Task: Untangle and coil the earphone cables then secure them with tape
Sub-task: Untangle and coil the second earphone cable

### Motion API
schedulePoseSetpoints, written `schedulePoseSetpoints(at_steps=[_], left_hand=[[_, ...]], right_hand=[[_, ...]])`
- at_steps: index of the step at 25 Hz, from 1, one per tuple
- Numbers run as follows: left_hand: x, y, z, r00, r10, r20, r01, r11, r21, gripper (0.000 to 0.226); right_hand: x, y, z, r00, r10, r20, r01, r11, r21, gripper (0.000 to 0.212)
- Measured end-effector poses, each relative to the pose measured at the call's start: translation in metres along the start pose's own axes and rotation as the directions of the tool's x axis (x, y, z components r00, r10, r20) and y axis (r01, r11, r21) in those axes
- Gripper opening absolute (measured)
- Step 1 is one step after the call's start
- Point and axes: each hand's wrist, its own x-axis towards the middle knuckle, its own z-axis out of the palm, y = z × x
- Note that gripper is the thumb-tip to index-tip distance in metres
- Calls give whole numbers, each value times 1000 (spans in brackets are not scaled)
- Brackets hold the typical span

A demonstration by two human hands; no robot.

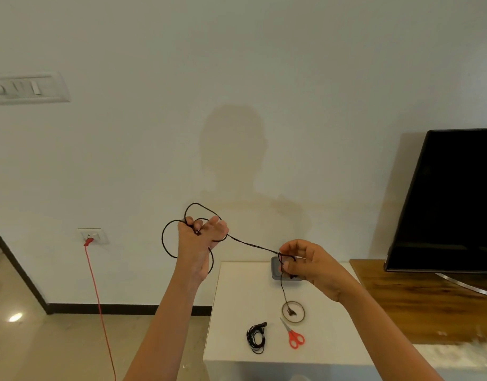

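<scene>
The left hand (199, 237) holds black cable (250, 244) loops up high. The right hand (305, 264) pinches the same cable above the white table (236, 312). Tape (293, 312) and scissors (293, 335) lie below.

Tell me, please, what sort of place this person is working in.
Probably a home living room: a flat-screen television on a wooden cabinet, a small white table beside it, and a red cable plugged into a wall socket.

White wall (236, 64) fills the frame; switch panel (27, 88) upper left, glossy beige floor (44, 339) lower left, black TV (451, 199) on wooden cabinet (418, 298) at right.
</scene>
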Motion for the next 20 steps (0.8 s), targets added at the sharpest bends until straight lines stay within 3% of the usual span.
schedulePoseSetpoints(at_steps=[3, 6, 8, 11, 15, 20], left_hand=[[-14, -16, 10, 984, -2, 176, -15, 995, 96, 54], [-25, -31, 19, 912, -122, 393, 24, 969, 247, 54], [-29, -36, 22, 880, -161, 446, -9, 935, 355, 55], [-31, -34, 26, 907, -150, 393, -67, 871, 486, 58], [-31, -32, 31, 969, -77, 235, -47, 876, 480, 53], [-29, -31, 26, 990, -51, 130, 8, 950, 312, 51]], right_hand=[[2, -2, 9, 998, -53, -15, 52, 998, -40, 23], [3, -10, 19, 994, -109, -17, 107, 991, -74, 14], [3, -15, 23, 991, -131, -14, 129, 988, -85, 17], [5, -20, 25, 993, -105, -54, 98, 988, -117, 31], [5, -24, 25, 998, -48, -40, 44, 993, -113, 40], [-4, -24, 23, 998, -35, 50, 26, 986, 164, 39]])
